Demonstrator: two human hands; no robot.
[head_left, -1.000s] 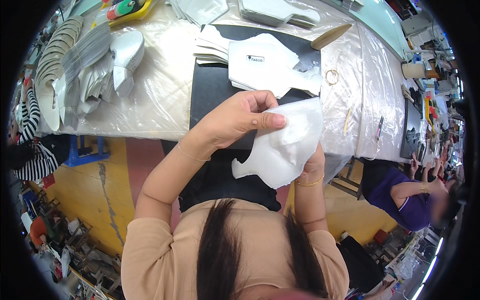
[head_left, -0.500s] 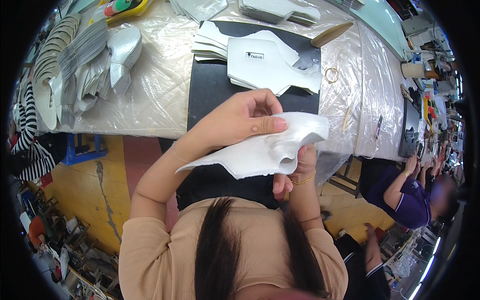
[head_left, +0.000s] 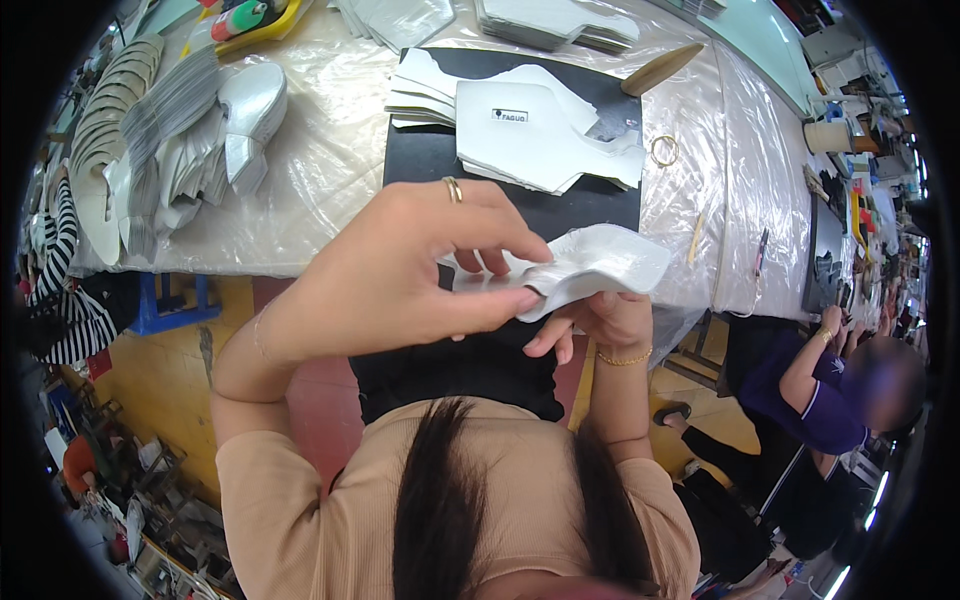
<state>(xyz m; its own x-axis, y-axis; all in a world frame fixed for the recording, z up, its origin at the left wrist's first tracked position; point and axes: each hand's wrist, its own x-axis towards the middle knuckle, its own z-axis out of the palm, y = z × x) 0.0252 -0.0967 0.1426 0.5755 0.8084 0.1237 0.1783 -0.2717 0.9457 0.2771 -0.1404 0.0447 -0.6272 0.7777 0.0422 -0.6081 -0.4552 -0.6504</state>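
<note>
In front of my body, above the table's near edge, I hold a white shoe-upper piece (head_left: 610,258), bent into a curve with its lining side partly showing. My left hand (head_left: 425,265), with rings on one finger, pinches the piece's left part between thumb and fingertips. Under the right end, my right hand (head_left: 618,322) grips it from below; some of its fingers are hidden behind the piece. Just beyond lies a stack of similar white pieces (head_left: 545,130) on a black mat (head_left: 420,155), the top one bearing a small printed label.
A wooden stick tool (head_left: 662,70) and a ring of tape (head_left: 664,151) lie right of the stack. Fanned shoe parts (head_left: 175,120) stand at the left on the plastic-covered table (head_left: 320,220). A pen (head_left: 761,250) is at the right, near a co-worker in purple (head_left: 800,385).
My left hand has shifted left and turned, its thumb now lower and its fingers over the piece. The white piece has turned and folded, with its left flap now mostly behind my left hand.
</note>
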